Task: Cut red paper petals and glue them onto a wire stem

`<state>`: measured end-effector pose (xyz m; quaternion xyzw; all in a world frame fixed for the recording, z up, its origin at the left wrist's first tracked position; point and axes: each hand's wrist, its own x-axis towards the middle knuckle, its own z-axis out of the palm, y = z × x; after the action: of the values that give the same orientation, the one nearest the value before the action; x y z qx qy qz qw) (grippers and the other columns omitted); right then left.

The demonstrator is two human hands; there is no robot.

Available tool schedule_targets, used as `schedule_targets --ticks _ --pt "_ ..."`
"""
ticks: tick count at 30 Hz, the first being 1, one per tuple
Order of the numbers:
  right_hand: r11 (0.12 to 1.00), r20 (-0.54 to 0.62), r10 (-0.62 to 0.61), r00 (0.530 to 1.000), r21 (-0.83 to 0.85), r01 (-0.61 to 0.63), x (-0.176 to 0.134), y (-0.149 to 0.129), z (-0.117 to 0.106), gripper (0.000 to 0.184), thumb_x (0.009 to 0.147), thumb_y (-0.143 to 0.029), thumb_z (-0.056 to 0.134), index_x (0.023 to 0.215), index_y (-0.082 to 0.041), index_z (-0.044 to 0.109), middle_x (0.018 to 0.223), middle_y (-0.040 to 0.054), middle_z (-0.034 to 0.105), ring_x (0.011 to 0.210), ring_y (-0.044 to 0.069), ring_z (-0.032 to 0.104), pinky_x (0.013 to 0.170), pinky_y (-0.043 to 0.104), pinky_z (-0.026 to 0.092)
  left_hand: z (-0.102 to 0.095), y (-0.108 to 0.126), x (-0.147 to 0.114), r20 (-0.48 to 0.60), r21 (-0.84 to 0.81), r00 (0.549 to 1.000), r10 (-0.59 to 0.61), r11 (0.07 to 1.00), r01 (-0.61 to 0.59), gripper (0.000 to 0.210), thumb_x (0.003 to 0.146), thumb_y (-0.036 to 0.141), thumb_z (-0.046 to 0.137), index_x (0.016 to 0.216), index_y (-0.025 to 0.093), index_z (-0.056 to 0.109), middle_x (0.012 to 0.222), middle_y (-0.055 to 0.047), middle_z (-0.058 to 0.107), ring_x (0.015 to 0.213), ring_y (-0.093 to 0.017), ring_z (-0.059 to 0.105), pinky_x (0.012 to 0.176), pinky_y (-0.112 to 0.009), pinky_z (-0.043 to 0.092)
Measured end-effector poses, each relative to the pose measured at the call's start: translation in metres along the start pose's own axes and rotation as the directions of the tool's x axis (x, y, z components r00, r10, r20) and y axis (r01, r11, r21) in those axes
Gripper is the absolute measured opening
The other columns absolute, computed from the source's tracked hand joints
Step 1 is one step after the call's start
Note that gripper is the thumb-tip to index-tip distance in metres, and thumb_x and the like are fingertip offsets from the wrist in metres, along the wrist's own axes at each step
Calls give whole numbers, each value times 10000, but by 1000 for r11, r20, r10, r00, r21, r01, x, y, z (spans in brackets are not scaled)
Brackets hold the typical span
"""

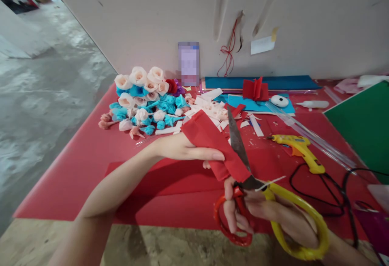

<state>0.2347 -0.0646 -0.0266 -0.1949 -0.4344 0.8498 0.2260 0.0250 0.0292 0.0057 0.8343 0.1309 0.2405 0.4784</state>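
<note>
My left hand (185, 148) grips a folded strip of red paper (209, 136), thumb on top and fingers hidden beneath. In my right hand (273, 213) is a pair of scissors (238, 140) with one red and one yellow handle loop. The blades are parted, and the red paper's lower right end lies at their base, near the pivot. One blade shows above the paper; the other is mostly hidden by it. A larger flat red sheet (142, 181) lies on the table under my hands.
Paper flowers (146, 108) in white, blue and pink are heaped at the back left, beside pale paper scraps (206, 108). A phone (189, 63) leans on the wall. To the right lie a yellow glue gun (299, 148), its black cable (319, 213) and a green board (364, 124).
</note>
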Motion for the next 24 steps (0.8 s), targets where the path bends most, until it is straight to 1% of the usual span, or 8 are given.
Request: schedule_targets --ticks 3,5,8,12,17,19,21,24 --pt "1000 -2 -25 1000 7 25 0 0 -2 255 872 -352 432 1013 -145 484 745 46 563 593 102 442 570 250 372 4 0 3 53 -26 999 6 1000 -5 229 849 203 468 720 141 646 659 -53 702 577 -124 652 575 -156 535" --pt "999 -15 -34 999 9 34 0 2 -4 261 903 -357 386 1008 -141 488 746 57 578 586 98 450 586 255 375 6 -1 3 61 -1 998 11 1000 -11 252 856 208 457 708 122 642 660 -68 700 581 -121 648 590 -155 534" --pt "999 -47 -41 998 18 42 1 9 -7 333 925 -420 318 1006 -142 482 704 49 578 525 79 439 505 212 354 8 -3 3 37 47 999 -15 999 13 281 859 247 459 686 116 636 628 -67 682 580 -118 636 604 -158 529" --pt "999 -73 -37 997 22 39 3 17 -8 378 908 -494 307 961 -163 482 581 -11 518 387 52 360 366 166 279 8 -4 3 26 28 999 -44 999 43 284 855 272 470 706 105 645 609 -64 669 577 -115 627 595 -155 522" --pt "998 -121 -34 992 -61 26 4 15 -5 380 917 -480 312 798 -169 493 494 -36 468 363 41 323 344 153 239 10 -4 5 19 -1 999 -43 999 43 259 847 260 484 695 116 636 591 -43 657 563 -108 617 576 -157 516" --pt "993 -166 -57 984 -115 38 4 12 -4 362 919 -460 330 778 -172 498 484 -37 475 364 42 330 352 159 244 12 -5 6 -35 -43 998 -56 998 55 202 830 256 514 728 128 633 654 -39 674 614 -114 629 587 -163 516" --pt "984 -216 -94 972 -168 58 4 9 -4 324 913 -451 353 803 -185 501 484 -42 486 351 48 325 346 170 243 16 -8 6 -135 -130 988 -77 990 60 121 799 250 570 805 147 633 778 -34 695 717 -123 644 632 -166 516" --pt "968 -278 -143 950 -239 75 4 7 -4 269 903 -433 384 840 -197 497 495 -44 497 336 60 329 330 186 250 21 -12 5 -334 -285 933 -133 958 35 171 745 312 649 837 169 631 839 -14 692 781 -133 643 689 -182 515"
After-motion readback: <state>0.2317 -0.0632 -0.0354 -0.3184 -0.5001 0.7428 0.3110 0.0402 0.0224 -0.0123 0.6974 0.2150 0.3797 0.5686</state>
